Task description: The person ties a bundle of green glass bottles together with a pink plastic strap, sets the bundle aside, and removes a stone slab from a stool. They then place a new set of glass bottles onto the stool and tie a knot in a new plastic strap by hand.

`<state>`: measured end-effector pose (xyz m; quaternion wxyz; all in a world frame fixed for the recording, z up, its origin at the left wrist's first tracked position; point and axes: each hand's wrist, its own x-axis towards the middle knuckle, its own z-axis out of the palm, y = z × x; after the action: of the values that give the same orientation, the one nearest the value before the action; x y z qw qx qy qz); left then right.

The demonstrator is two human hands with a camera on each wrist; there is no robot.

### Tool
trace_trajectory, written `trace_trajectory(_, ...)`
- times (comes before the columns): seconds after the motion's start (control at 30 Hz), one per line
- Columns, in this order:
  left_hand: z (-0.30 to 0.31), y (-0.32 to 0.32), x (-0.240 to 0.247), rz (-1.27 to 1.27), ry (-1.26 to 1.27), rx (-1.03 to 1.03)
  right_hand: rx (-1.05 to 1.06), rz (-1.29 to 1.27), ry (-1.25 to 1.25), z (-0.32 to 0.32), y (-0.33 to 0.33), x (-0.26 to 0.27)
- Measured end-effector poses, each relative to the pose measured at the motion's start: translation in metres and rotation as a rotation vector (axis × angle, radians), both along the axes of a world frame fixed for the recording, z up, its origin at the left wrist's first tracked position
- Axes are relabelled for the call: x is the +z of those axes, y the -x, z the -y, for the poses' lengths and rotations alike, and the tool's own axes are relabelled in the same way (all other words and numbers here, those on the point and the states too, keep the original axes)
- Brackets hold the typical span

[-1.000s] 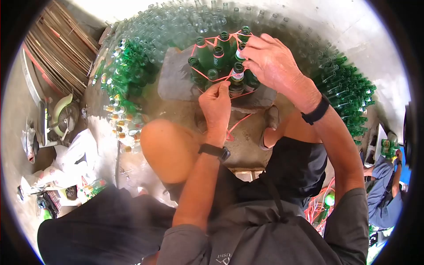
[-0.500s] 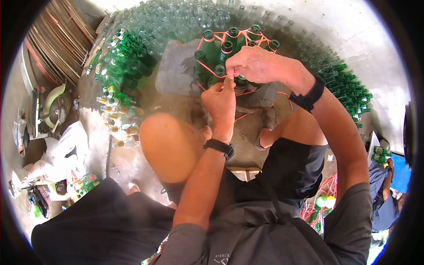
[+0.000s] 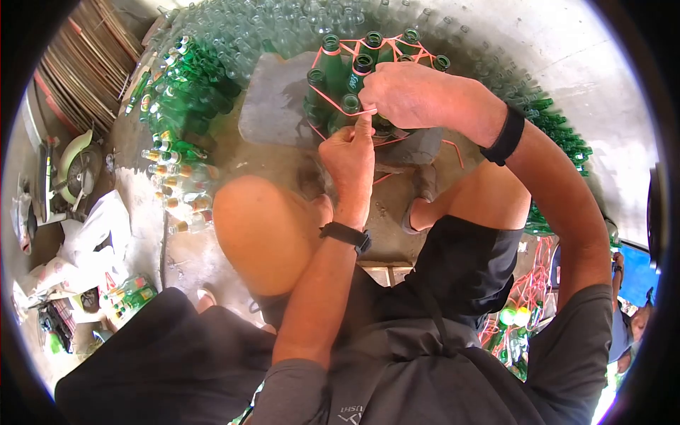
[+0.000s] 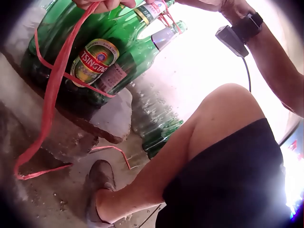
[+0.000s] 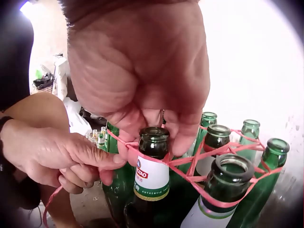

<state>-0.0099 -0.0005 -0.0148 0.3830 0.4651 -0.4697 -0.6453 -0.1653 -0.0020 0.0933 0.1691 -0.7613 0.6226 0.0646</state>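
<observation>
Several green beer bottles [image 3: 331,62] stand upright in a cluster on a grey stone slab [image 3: 273,106], with pink plastic twine [image 3: 329,100] strung around their necks and bodies. My left hand [image 3: 348,152] grips the twine at the near side, thumb pointing up; a loose length [image 4: 54,90] hangs from its fingers in the left wrist view. Over the front bottles, my right hand [image 3: 405,95] has its fingers curled around the white-labelled neck of one bottle [image 5: 151,178], pinching twine beside it. Below, a Tsingtao label [image 4: 95,61] shows on a front bottle.
Many clear bottles [image 3: 283,32] and green bottles [image 3: 184,92] stand in rows behind and to both sides. A heap of pink twine [image 3: 535,283] lies at the right. My knees flank the slab; another dark-clothed person [image 3: 163,361] is at lower left.
My right hand has come down and left from the far bottles to the front neck, close to my left thumb. The left hand still keeps its hold near the front.
</observation>
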Motion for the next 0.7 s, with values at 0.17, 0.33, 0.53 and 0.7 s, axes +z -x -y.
trace_trajectory(0.17, -0.002, -0.001, -0.001, -0.026, -0.039, -0.003, 0.123, -0.099, 0.276, -0.015, -0.005, 0.000)
trace_trajectory(0.33, -0.003, -0.002, -0.003, -0.013, -0.036, -0.016, 0.192, -0.206, 0.312, -0.016, -0.004, 0.005)
trace_trajectory(0.53, -0.002, -0.001, -0.008, -0.031, -0.031, -0.031, 0.236, -0.287, 0.355, -0.017, -0.007, 0.011)
trace_trajectory(0.7, -0.004, 0.001, -0.002, 0.027, 0.003, -0.092, 0.251, -0.298, 0.343, -0.014, -0.013, 0.020)
